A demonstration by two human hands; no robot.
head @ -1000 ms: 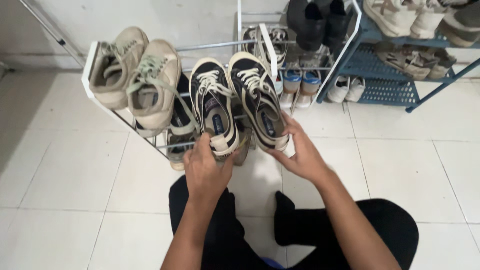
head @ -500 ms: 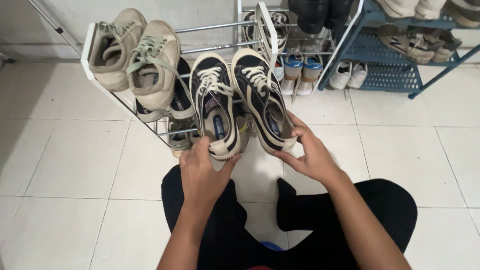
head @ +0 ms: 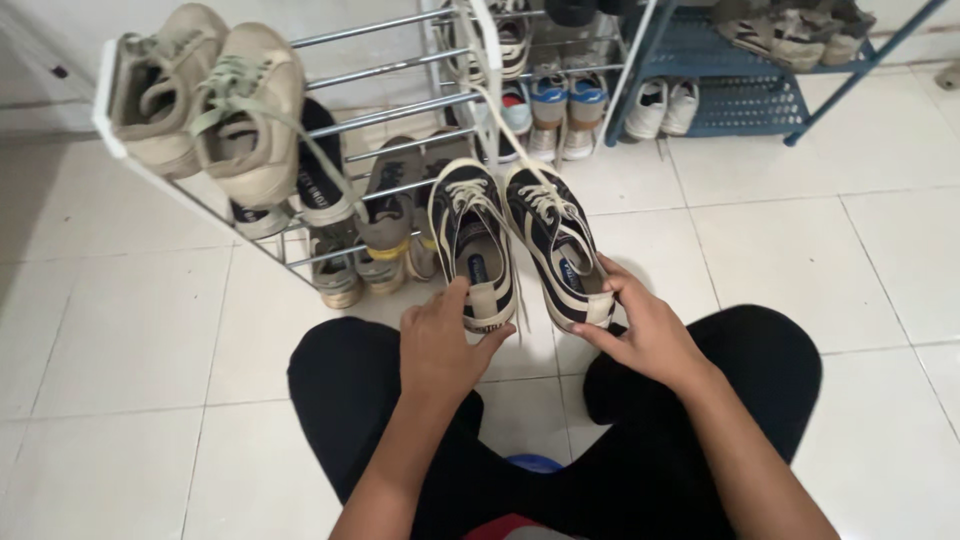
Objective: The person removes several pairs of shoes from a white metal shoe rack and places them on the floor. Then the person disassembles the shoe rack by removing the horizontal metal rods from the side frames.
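- Black canvas sneakers (head: 520,255) with cream laces are off the white wire shoe rack (head: 300,130), held above the tiled floor (head: 120,330).
- Left hand (head: 440,345): fingers grip left sneaker's heel.
- Right hand (head: 650,335): fingers clasp right sneaker's heel.

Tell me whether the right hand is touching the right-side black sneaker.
Touching. The head view shows the right hand gripping the heel of the black sneaker, thumb over its rim.
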